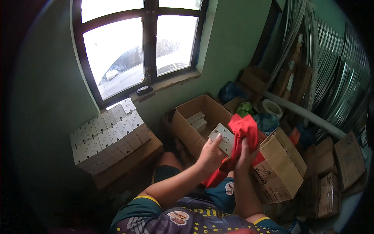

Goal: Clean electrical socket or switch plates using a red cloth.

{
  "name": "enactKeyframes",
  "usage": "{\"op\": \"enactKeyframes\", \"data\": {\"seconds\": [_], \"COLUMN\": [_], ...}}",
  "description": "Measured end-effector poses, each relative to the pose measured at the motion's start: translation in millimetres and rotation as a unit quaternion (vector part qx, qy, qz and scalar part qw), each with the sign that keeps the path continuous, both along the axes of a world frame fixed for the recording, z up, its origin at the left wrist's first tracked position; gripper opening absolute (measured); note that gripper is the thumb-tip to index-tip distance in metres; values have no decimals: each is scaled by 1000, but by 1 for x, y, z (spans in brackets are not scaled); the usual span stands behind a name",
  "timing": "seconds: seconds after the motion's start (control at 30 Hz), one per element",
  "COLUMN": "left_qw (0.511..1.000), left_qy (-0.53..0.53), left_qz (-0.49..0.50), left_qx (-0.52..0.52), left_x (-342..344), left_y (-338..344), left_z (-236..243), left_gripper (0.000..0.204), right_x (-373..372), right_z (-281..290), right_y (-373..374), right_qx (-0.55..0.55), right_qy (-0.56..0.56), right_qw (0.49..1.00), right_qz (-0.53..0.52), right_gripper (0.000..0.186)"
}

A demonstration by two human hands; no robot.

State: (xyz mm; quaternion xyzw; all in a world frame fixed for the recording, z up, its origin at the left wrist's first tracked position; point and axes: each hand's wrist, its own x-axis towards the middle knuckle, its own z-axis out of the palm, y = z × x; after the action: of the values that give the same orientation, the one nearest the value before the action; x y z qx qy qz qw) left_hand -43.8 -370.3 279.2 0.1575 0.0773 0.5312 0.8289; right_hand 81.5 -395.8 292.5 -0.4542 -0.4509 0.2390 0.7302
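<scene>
My left hand is closed on a white square electrical box, its thumb laid over the flat face, which has a round knockout mark and small holes. A bunched red cloth is gripped in my right hand, just beside the white box; part of the cloth hangs down towards my lap. Whether the cloth touches the box's edge I cannot tell. Beyond my hands, an open cardboard box has some similar white boxes inside. To the left, rows of the same white boxes are stacked on a brown carton.
A printed carton stands close to my right arm. Flattened and worn cartons lie farther right. Metal channels lean at the back right, near a roll of tape and plastic bags. A window is ahead.
</scene>
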Motion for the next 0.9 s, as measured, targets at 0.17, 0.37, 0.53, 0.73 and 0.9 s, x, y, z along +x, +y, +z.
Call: {"op": "enactKeyframes", "data": {"seconds": [0.17,0.37,0.53,0.73,0.9], "left_qw": [999,999,994,990,983], "left_qy": [9,-24,32,89,114], "left_qz": [-33,-37,5,13,3], "left_qx": [-14,16,103,107,142], "left_x": [26,53,61,50,55], "left_y": [-11,-32,-53,-43,-55], "left_z": [5,5,-2,19,17], "left_gripper": [36,38,39,48,49], "right_x": [-31,31,63,-3,26], "right_z": [-1,10,17,-20,4], "right_y": [-42,-37,-38,-57,-55], "right_qx": [63,147,101,49,88], "right_qy": [-252,-235,112,-51,47], "right_qw": [958,953,987,988,989], "right_qz": [-125,-119,-53,-139,-112], "right_gripper": [97,74,50,84,78]}}
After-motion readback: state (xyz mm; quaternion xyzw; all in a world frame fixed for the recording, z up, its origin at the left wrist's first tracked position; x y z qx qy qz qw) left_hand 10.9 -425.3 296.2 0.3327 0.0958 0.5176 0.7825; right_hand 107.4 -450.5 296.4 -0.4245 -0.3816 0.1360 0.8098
